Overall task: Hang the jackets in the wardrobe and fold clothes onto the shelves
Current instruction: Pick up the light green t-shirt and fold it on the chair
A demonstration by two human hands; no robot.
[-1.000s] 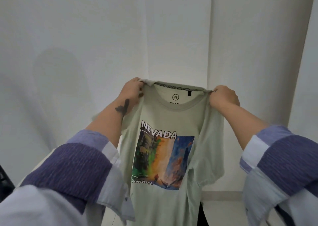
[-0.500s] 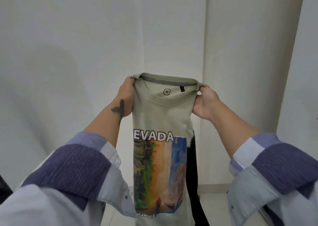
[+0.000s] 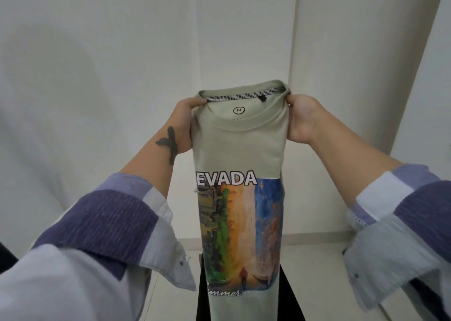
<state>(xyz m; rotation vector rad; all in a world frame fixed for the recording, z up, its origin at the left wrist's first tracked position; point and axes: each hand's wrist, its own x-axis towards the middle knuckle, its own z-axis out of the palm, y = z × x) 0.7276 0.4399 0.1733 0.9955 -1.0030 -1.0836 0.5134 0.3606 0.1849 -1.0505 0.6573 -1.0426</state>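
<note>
Nearest the camera, two rolled-back sleeves, left sleeve (image 3: 92, 225) and right sleeve (image 3: 405, 213), each banded in purple, pale blue and white, framing the scene from the lower corners. Beyond the cuffs, two bare forearms raised toward the middle, a dark bird-shaped tattoo (image 3: 169, 143) on the left wrist. Between them, one pale green T-shirt (image 3: 238, 154), held up in the air at about chest height, sides folded back into a single narrow upright panel, front facing the camera. Left hand (image 3: 184, 123) gripping the shirt's left edge just below the collar, thumb curled over the neckline seam; right hand (image 3: 301, 118) gripping the right edge at the same height, fingertips pinching the collar corner. One printed graphic (image 3: 241, 232) on the chest: white lettering cut to "EVADA" by the fold, a painted landscape of green, orange and blue below, one small red figure near its foot, script lettering underneath. Behind the shirt's lower part, one dark shape (image 3: 290, 296), too hidden to identify. Farthest back, plain white walls (image 3: 122, 52) meeting in a corner, a pale baseboard (image 3: 314, 239) along the floor (image 3: 324, 272).
</note>
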